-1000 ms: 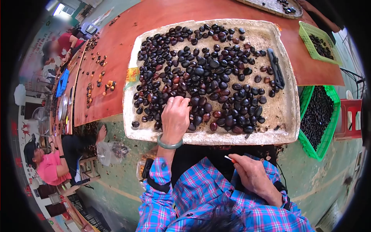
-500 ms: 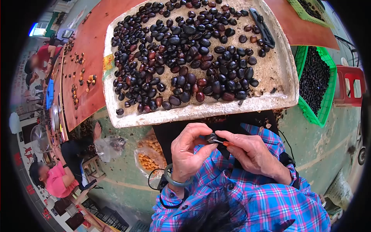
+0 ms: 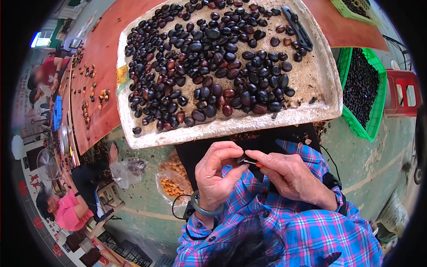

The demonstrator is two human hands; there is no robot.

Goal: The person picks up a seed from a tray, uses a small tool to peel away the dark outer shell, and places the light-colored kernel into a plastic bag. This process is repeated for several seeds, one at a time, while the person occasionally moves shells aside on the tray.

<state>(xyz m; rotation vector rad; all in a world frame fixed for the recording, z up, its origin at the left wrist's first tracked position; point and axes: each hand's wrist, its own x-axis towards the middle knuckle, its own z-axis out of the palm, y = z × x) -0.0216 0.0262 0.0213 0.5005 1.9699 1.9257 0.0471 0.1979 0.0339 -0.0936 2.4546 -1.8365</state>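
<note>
My left hand (image 3: 218, 171) pinches a dark, glossy nut (image 3: 242, 159) between its thumb and fingertips, in front of my plaid shirt. From the other side, my right hand (image 3: 291, 175) grips a small knife (image 3: 258, 164) with an orange handle. Its short metal blade lies against the nut; fingers partly hide both. Just beyond my hands is a white foam tray (image 3: 231, 129), where many more dark nuts (image 3: 213, 58) are spread loosely. A black folding-knife-shaped tool (image 3: 298, 29) rests near the tray's far right side.
Right of the tray stands a green crate (image 3: 381, 95) full of dark nuts, beside a red stool (image 3: 402, 95). A clear bag (image 3: 172, 178) of orange-yellow nuts lies on the floor at left. Two people sit along the reddish table (image 3: 95, 53), one in a pink shirt (image 3: 71, 209).
The knife blade has shifted slightly against the nut, and its metal shows more. Both hands keep nearly the same place. The view has tilted a little, moving the tray's contents slightly up and left.
</note>
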